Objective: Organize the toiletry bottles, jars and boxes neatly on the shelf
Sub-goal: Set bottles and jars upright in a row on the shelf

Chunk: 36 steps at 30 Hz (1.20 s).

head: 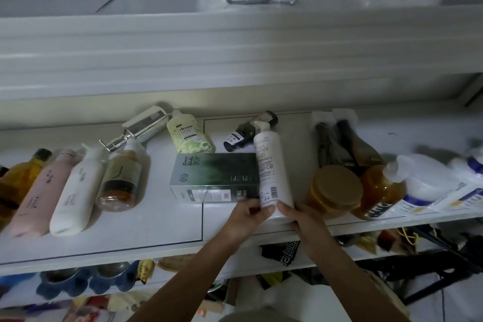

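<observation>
So that it can lie straight beside the green box (214,178), both hands, left (251,213) and right (295,214), grip the white bottle (271,172) at its bottom on the shelf (156,219).

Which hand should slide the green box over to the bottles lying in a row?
Probably the left hand. It sits at the green box's near corner, on the side toward the row of bottles. The right hand is on the far side of the white bottle that both hands grip.
</observation>
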Motion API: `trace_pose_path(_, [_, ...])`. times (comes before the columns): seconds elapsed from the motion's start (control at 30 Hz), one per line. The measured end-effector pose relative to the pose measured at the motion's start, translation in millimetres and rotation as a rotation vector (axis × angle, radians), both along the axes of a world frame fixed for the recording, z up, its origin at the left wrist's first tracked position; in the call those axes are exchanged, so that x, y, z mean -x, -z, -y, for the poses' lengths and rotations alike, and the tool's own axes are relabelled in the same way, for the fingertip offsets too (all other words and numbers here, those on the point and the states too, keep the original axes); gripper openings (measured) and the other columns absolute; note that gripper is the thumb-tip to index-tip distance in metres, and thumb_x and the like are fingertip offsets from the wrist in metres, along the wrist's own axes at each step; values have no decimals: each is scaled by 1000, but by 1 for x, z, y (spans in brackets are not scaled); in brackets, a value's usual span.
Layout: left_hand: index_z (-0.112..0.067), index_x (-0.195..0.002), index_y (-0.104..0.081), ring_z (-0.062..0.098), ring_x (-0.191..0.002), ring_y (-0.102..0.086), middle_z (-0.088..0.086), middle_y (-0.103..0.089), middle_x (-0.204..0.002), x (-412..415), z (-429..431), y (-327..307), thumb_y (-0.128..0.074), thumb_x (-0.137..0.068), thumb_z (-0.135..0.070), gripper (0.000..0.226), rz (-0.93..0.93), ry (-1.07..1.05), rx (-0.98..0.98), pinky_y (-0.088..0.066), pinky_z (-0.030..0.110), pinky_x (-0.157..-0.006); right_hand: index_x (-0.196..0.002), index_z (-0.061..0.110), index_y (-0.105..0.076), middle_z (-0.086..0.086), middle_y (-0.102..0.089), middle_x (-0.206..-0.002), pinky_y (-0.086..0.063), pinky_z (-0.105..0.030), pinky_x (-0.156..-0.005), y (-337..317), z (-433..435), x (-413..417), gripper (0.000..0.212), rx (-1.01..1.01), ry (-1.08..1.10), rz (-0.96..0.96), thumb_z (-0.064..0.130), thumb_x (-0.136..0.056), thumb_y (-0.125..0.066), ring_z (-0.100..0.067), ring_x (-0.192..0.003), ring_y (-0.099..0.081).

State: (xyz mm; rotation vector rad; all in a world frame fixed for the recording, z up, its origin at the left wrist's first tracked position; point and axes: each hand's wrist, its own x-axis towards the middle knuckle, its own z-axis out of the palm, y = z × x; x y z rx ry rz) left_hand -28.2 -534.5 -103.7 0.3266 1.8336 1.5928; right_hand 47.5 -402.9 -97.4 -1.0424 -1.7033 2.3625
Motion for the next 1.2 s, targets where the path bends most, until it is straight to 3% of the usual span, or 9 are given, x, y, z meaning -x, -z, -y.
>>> trace_pose_path(0.17, [-21,-122,-60,16,-109,-62,-1,-69,-112,-3,8,-3,-64,-87,-9,37,-31,126,-77,-50,29,-93,-116,20,-62,-4,-69,-112,-50,-40,-93,12,9,-14,43,-46,0,-128,20,-74,-73,-23,-106,-64])
trace_pose_path(0.27, [-25,-128,-53,22,-111,-61,4,-67,-113,-5,9,-5,-68,-68,-6,65,56,93,-127,-51,36,-93,-111,29,-53,-2,-64,-116,-50,-32,-82,18,14,-19,47,-47,38,-156,16,-72,-75,-19,-105,-63])
trace_pose_path(0.37, [-20,-122,-53,25,-109,-62,9,-65,-115,-15,4,-9,-76,-59,-20,67,201,-19,-200,-51,39,-93,-110,28,-42,0,-56,-117,-49,-25,-74,16,15,-25,49,-79,28,-187,9,-77,-73,-16,-104,-60])
trace_pose_path(0.47, [-18,-122,-44,18,-104,-64,5,-64,-116,-23,-6,-15,-80,-63,-35,71,184,-40,-137,-55,32,-83,-116,25,-31,-2,-47,-121,-54,-28,-71,16,18,-29,67,-203,-8,-221,15,-69,-78,-16,-104,-58])
trace_pose_path(0.53, [-16,-122,-39,17,-104,-64,6,-61,-118,-22,-11,-16,-82,-61,-33,77,173,-66,-128,-56,29,-77,-110,30,-29,-2,-42,-120,-55,-24,-67,15,23,-28,67,-309,-16,-260,17,-63,-75,-15,-103,-56])
trace_pose_path(0.63, [-13,-132,-37,24,-112,-61,11,-60,-123,-10,-8,-19,-88,-58,-21,90,146,-42,-195,-55,41,-88,-108,33,-33,-1,-39,-120,-54,-21,-71,9,20,-29,66,-442,-46,-325,24,-58,-75,-12,-106,-52])
trace_pose_path(0.8, [-8,-133,-40,37,-121,-53,24,-55,-129,2,15,-28,-78,-63,-9,80,210,46,-377,-43,51,-102,-117,29,-43,8,-52,-126,-53,-32,-88,-18,-10,-30,74,-270,-302,-318,43,-53,-77,-6,-115,-54])
trace_pose_path(0.97, [-4,-124,-50,28,-112,-60,14,-66,-116,-1,17,-35,-73,-62,-5,66,202,117,-391,-50,37,-92,-128,41,-38,16,-54,-124,-55,-26,-78,-31,-24,-22,93,-289,-532,-209,39,-46,-83,-3,-110,-58])
trace_pose_path(1.2, [-14,-124,-50,19,-109,-63,4,-67,-116,-2,4,-52,-79,-68,-9,64,-30,96,-223,-53,28,-84,-114,38,-43,11,-56,-118,-55,-27,-78,-13,-16,-19,83,-528,-376,-250,31,-42,-85,-5,-104,-59])
